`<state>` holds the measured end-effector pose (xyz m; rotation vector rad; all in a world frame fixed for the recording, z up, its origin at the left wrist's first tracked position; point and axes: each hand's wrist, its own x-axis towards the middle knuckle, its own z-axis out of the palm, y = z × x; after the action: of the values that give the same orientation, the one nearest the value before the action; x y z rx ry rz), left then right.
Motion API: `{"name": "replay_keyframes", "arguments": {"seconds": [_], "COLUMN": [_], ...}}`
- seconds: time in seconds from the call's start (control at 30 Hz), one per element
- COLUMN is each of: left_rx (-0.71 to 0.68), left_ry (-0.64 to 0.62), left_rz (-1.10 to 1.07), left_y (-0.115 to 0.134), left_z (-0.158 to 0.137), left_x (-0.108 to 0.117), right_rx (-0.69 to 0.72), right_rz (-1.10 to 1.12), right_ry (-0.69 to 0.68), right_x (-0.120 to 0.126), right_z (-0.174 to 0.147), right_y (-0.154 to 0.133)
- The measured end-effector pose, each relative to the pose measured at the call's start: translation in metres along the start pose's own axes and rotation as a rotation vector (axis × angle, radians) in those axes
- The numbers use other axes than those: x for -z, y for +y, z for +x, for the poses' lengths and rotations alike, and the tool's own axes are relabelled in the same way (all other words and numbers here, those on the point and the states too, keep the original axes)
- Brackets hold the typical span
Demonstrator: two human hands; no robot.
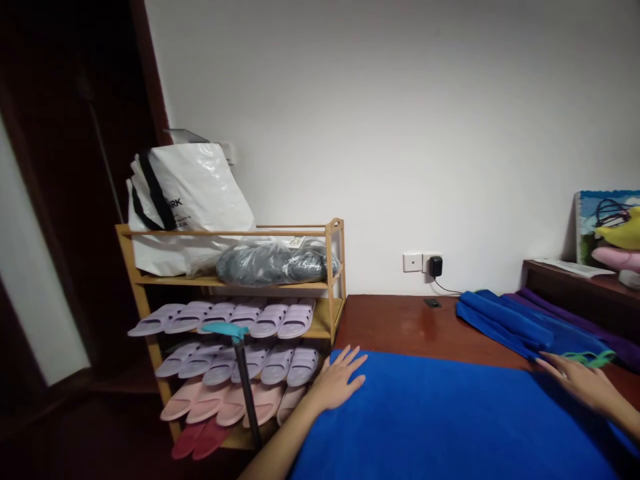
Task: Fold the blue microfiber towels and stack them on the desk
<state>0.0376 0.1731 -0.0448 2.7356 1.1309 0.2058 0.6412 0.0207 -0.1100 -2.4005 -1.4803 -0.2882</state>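
A blue cloth (440, 413) lies spread over the reddish-brown tabletop (395, 327). At its far left corner my left hand (340, 381) rests flat, fingers spread and touching the fabric. Along the right side of the cloth, my right hand (580, 383) is open with its fingers stretched out; a ring shows on one finger. Just beyond the right hand sits a folded blue cloth (510, 323) with a green cord or edging (583, 359). A purple cloth (565, 320) lies behind it.
A wooden shoe rack (330, 267) stands to the left, holding several lilac and pink slippers (295, 320), a white bag (200, 187) and a plastic-wrapped grey bundle (275, 262). In front is a pole with a teal top (225, 329). A black adapter (435, 267) is plugged into the wall.
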Motion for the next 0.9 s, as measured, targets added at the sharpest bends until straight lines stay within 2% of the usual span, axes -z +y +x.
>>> {"name": "replay_keyframes", "arguments": {"seconds": [0.13,0.27,0.43,0.63,0.9], "left_rx": [-0.001,-0.002,-0.055,-0.022,0.029], "left_ry": [-0.007,0.004,0.057,-0.004,-0.053], "left_rz": [0.028,0.041,0.080,0.058,0.074], "left_y": [-0.001,0.002,0.008,0.008,0.012], "left_z": [0.004,0.003,-0.006,-0.004,0.015], "left_x": [-0.001,0.000,0.003,0.004,0.005], "right_rx": [-0.117,-0.178,-0.212,-0.243,-0.174], "right_rz": [-0.062,-0.096,-0.113,-0.107,-0.100], "right_ry": [-0.180,-0.259,-0.293,-0.251,-0.220], "right_x": [0.007,0.011,0.016,0.005,-0.010], "right_z": [-0.042,-0.062,-0.050,-0.032,0.003], "right_y": [0.020,0.032,0.029,0.023,0.035]}}
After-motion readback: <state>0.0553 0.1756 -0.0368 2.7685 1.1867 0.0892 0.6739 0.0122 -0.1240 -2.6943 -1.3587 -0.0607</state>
